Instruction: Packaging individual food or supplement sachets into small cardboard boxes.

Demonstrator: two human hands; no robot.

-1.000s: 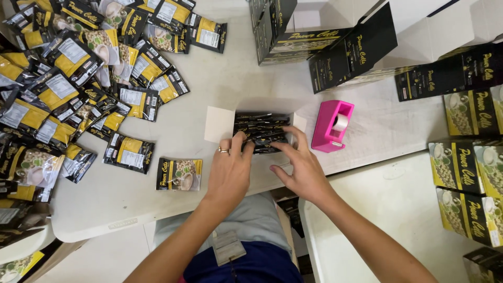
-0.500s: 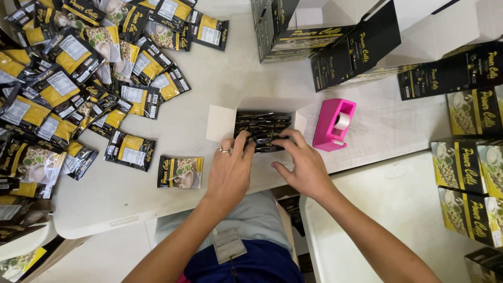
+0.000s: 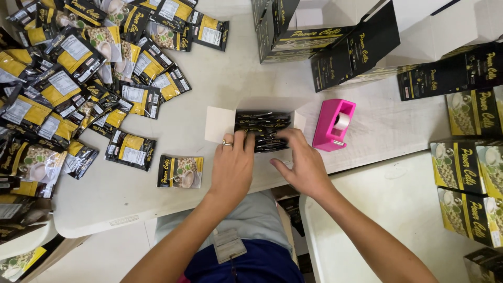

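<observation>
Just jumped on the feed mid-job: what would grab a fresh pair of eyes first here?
Both hands meet at table centre: the left hand and right hand press on a row of dark sachets packed in an open white-lined box. A bright pink tape dispenser stands just right of it. A big heap of black-and-yellow sachets sprawls across the table's left, with black and yellow cartons stacked along the right.

Open box (image 3: 220, 123) centre, sachets (image 3: 262, 128) inside; tape dispenser (image 3: 334, 124) right; loose sachet pile (image 3: 78, 78) left.
</observation>
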